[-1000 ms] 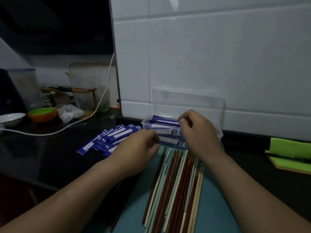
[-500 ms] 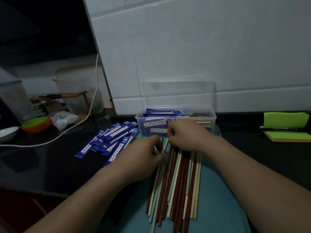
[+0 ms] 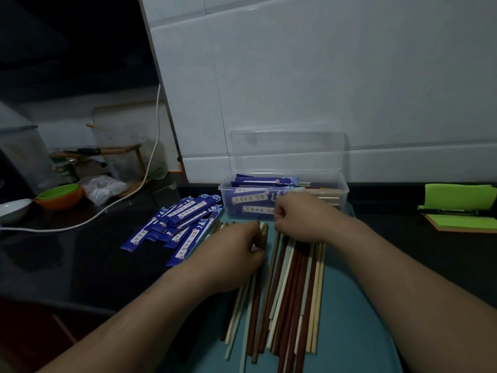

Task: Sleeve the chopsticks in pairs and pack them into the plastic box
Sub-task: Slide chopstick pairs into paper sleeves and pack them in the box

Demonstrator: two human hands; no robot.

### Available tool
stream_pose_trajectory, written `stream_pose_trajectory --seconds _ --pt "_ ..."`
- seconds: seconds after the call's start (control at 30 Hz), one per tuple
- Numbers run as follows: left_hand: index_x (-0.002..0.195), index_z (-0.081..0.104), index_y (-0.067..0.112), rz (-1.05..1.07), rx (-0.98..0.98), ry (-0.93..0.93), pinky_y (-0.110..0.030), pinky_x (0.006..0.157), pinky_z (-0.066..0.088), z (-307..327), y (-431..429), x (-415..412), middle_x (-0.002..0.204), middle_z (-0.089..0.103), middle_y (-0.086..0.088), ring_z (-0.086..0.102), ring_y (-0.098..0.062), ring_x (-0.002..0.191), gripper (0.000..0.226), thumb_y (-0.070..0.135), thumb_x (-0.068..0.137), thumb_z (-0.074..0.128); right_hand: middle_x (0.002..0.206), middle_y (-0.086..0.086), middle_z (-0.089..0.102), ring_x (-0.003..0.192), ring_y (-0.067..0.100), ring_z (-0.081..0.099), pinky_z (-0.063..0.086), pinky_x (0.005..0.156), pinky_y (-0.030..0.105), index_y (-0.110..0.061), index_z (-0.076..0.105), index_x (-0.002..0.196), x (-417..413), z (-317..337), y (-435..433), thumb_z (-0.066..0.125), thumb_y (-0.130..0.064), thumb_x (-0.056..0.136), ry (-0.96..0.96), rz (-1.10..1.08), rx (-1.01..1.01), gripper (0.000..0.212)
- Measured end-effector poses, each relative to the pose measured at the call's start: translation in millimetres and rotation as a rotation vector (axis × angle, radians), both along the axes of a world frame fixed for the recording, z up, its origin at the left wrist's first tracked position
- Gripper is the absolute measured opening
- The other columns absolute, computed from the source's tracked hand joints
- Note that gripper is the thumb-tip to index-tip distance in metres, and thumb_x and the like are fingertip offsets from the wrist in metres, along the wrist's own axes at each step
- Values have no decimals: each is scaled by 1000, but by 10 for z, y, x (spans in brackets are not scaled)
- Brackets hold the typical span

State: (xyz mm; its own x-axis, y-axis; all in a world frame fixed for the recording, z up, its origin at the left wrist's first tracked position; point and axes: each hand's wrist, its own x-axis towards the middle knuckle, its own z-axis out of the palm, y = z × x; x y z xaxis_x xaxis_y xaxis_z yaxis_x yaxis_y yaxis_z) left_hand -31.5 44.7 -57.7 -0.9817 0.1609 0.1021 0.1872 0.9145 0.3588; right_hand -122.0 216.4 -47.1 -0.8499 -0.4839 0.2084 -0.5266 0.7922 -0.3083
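Observation:
Loose chopsticks in brown, cream and pale green lie on a teal mat, split into two bundles. My left hand lies on the left bundle, its fingers curled round a few sticks whose tips poke out beyond them. My right hand covers the far ends of the right bundle with curled fingers. Just behind it stands the clear plastic box, lid up, holding sleeved pairs. Empty blue sleeves are heaped left of the box.
A white tiled wall rises right behind the box. On the dark counter to the left are a white cable, a plastic bag, stacked green and orange bowls and a white bowl. Green notepads sit far right.
Both hands came back from the box to the loose chopsticks. The left hand has drawn some sticks to the left, opening a gap in the pile.

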Motion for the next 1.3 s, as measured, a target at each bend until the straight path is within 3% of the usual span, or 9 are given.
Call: stream_pose_trajectory --seconds 0.1,0.27,0.4,0.53,0.7,0.83,0.97,1.2,1.3 --pt "113 61 31 -12 20 -10 -32 83 53 2 27 11 101 58 13 57 -3 92 12 36 101 62 85 1 69 79 16 65 56 68 33 -20 70 85 1 12 -9 64 -21 93 -19 12 -6 10" --pt "112 59 31 64 15 -13 -37 87 57 27 -66 1 104 60 10 59 -6 94 14 38 101 62 85 -3 68 78 10 63 45 61 24 -23 70 86 6 -5 -21 64 -21 94 -64 33 -11 10" --pt "105 56 33 60 -4 15 -32 77 51 -13 -54 15 98 57 12 57 -5 90 14 43 99 64 87 -5 68 80 9 62 46 62 25 -25 69 88 19 -7 -22 68 -20 92 -92 50 -8 7" --pt "101 60 32 34 -22 9 -34 80 53 -7 52 -10 101 55 11 57 -6 90 19 50 97 65 87 -4 68 81 11 63 50 64 28 -24 68 88 30 0 -24 71 -19 89 -113 38 -17 6" --pt "89 65 26 104 -74 -107 -28 61 46 23 180 -50 86 68 3 65 -11 77 31 57 94 68 90 2 70 83 17 66 59 74 35 -19 69 89 37 -3 -33 67 -20 93 -128 10 -14 4" --pt "86 71 20 167 -43 -183 -31 62 53 67 221 -80 82 73 -1 73 -19 81 36 55 90 73 86 4 68 79 17 64 50 64 30 -17 69 84 8 -16 -25 57 -19 99 -119 -23 -38 19" --pt "88 71 20 192 -48 -201 -39 75 61 84 230 -113 83 73 -2 73 -19 80 36 55 87 76 85 6 69 77 18 64 46 59 29 -14 71 85 -6 -27 -19 55 -20 100 -120 -42 -54 23" --pt "95 73 17 174 -45 -247 -40 78 61 142 204 -129 90 73 -4 73 -20 85 34 51 90 75 82 4 74 76 17 71 60 71 34 -15 71 82 -7 -24 -18 54 -20 101 -149 -50 -94 26" --pt "89 71 17 169 -39 -214 -32 65 54 149 165 -119 85 69 -3 69 -16 79 31 48 95 69 80 4 76 76 18 72 61 73 36 -12 72 79 -14 -19 -24 54 -18 98 -151 -54 -95 26"
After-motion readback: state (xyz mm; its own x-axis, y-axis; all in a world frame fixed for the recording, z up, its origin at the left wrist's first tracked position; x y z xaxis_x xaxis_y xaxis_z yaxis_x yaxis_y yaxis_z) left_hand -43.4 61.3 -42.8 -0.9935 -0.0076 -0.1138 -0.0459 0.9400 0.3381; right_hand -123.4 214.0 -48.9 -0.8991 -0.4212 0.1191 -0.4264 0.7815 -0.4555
